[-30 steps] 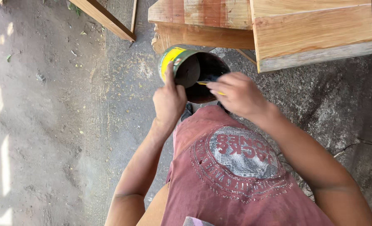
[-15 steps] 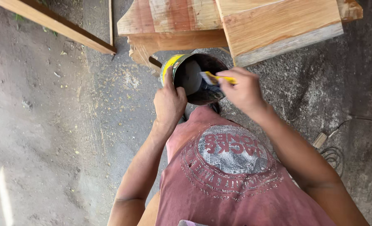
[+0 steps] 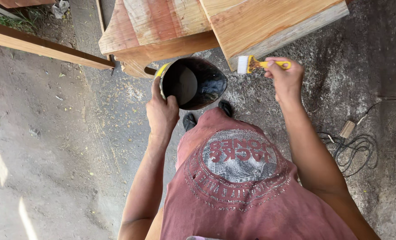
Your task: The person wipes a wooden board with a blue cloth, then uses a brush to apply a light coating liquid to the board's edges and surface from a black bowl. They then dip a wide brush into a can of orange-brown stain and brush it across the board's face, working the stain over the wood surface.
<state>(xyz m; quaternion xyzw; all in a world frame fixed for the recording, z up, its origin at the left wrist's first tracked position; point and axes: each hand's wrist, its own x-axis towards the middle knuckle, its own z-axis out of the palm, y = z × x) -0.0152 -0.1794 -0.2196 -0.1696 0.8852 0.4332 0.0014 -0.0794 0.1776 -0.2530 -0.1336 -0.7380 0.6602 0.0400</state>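
The left hand (image 3: 161, 113) grips the dark can (image 3: 192, 83). The right hand (image 3: 284, 78) holds a yellow brush (image 3: 256, 65) (bristles look clean) just beside the wood boards (image 3: 269, 24), which already look shiny.

The can (image 3: 193, 83) is showing a glossy black inside that looks like wet-coated metal. The brush (image 3: 262, 65) is carrying pale bristles and a shiny yellow plastic handle. The wooden boards (image 3: 269, 22) are looking smooth, reddish-grained. The concrete floor (image 3: 51, 146) is lying rough, matt and dusty.
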